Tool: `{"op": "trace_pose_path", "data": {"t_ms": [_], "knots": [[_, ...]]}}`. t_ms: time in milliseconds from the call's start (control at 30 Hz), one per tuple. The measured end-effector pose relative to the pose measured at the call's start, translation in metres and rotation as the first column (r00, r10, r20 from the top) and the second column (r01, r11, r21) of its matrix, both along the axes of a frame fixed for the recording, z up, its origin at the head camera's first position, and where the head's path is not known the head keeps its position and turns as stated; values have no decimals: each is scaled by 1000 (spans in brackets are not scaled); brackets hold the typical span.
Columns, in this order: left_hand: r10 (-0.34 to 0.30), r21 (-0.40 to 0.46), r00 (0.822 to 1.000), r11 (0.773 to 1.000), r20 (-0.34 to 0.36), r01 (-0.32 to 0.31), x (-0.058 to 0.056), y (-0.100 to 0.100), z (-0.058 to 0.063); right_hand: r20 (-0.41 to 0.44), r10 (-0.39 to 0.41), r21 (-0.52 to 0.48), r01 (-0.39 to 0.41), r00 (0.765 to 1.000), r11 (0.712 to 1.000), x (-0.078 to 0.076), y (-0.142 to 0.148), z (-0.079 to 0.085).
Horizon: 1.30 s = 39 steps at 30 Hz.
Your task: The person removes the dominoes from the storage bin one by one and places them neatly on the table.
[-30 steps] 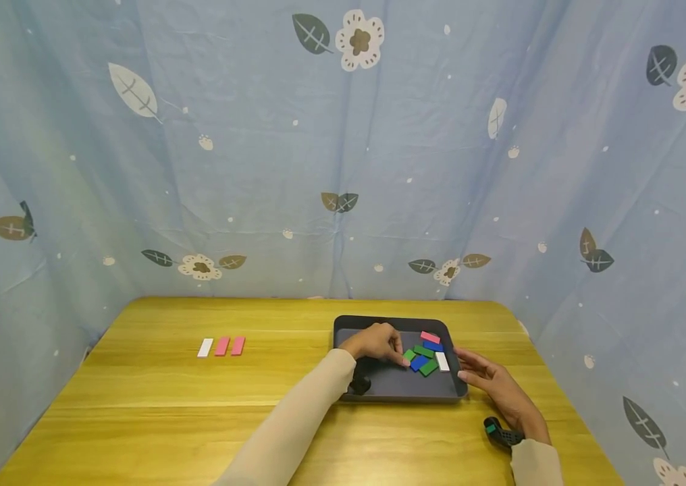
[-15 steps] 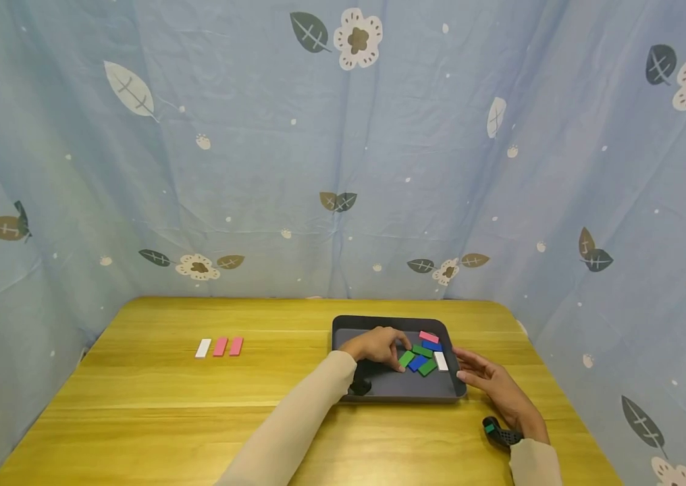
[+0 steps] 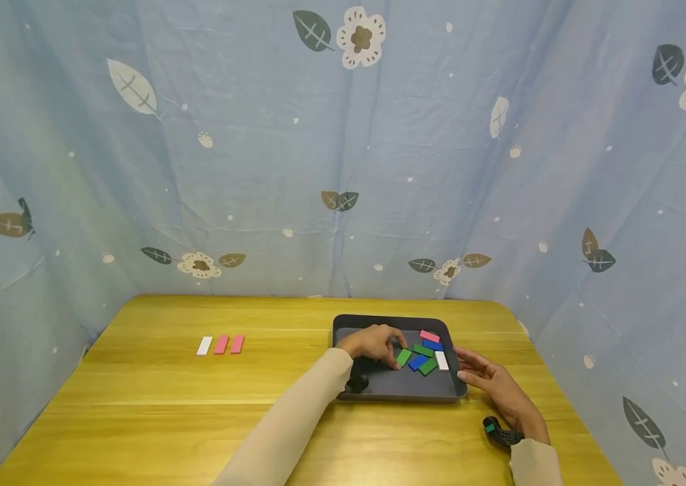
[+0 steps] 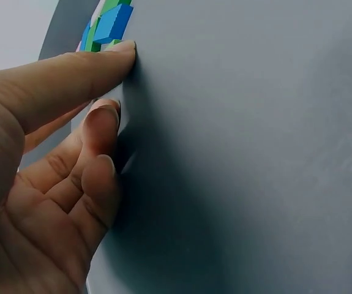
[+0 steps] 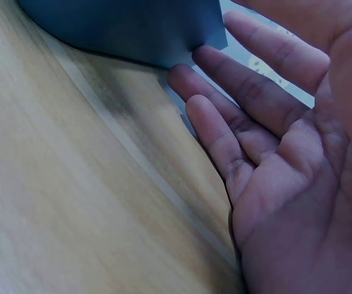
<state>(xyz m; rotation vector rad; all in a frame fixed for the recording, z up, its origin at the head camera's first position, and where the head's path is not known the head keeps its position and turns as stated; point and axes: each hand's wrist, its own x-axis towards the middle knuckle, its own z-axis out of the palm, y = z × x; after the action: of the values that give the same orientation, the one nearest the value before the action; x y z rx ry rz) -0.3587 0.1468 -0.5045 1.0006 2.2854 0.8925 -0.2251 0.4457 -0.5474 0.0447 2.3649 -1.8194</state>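
Note:
A dark grey tray [image 3: 400, 397] stands on the table, with several flat domino blocks in its right half. Inside it, the thumb and index finger of my left hand [image 3: 375, 343] pinch a green domino [image 3: 404, 358] at its two ends. The left wrist view shows the thumb [image 4: 111, 64] low over the tray floor; the other fingers curl below it. My right hand [image 3: 495, 385] rests beside the tray's right wall, its fingers extended and their tips against the outside, as the right wrist view shows.
Beside the held block lie a blue domino [image 3: 418, 362], a white one [image 3: 442, 360] and a pink one [image 3: 430, 335], among others. On the table's left, a white domino [image 3: 204, 346] and two pink dominoes [image 3: 221, 345] stand in a row. A patterned curtain [image 3: 343, 135] hangs behind.
My left hand's thumb and index finger have spread to the green domino's ends, and it has slid slightly left, away from the other blocks. My right hand has stayed at the tray wall.

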Motion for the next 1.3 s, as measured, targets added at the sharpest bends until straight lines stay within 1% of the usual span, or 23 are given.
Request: {"op": "trace_pose_path", "data": {"t_ms": [133, 267, 400, 500, 667, 833, 1033, 1200, 1300], "knots": [[-6, 1, 1000, 1000, -21, 6, 0, 0, 1, 5, -12, -7, 12, 1000, 1000, -1, 1, 0], [-3, 12, 1000, 1000, -16, 3, 1, 0, 1, -1, -19, -22, 19, 1000, 1000, -1, 1, -1], [20, 46, 1000, 999, 14, -20, 3, -6, 2, 0, -13, -23, 13, 1000, 1000, -3, -2, -3], [30, 88, 999, 996, 41, -34, 5, -11, 4, 5, -11, -12, 11, 1000, 1000, -3, -5, -4], [13, 153, 997, 988, 76, -24, 9, -17, 11, 4, -22, 20, 22, 1000, 1000, 0, -4, -3], [6, 185, 996, 982, 92, -23, 9, -24, 18, 2, -14, 50, 14, 1000, 999, 1, 0, -3], [0, 205, 997, 979, 73, -15, 6, -34, 24, -6, -14, 53, 15, 1000, 998, 1, 2, -5], [3, 234, 998, 972, 67, -18, 4, -44, 31, -13, -2, 45, 2, 1000, 999, 0, -1, -1], [-6, 255, 998, 967, 55, -9, 4, -49, 35, -16, -1, 41, 2, 1000, 999, 1, -2, 1]]}}
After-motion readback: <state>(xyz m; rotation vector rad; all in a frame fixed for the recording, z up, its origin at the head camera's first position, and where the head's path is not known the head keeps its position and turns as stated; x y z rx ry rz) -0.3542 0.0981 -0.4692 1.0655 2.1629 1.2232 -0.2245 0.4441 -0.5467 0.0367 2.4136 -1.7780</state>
